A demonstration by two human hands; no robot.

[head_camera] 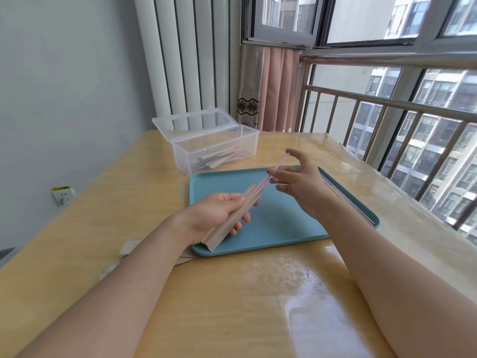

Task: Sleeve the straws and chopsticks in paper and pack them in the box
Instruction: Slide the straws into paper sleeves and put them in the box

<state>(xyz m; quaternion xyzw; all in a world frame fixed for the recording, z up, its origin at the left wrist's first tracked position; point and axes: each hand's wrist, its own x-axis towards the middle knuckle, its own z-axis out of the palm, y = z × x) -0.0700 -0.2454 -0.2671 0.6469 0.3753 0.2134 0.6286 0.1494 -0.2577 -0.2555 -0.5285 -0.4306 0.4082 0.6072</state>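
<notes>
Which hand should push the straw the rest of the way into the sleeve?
Right. Right hand already pinches the exposed pink straw, in line with the sleeve's mouth. Left hand grips the paper sleeve and should probably just steady it.

Head-worn view, angled down, close over table (232, 293)

Yellow sticker (61, 188) above wall socket (62, 197): unreadable.
</notes>
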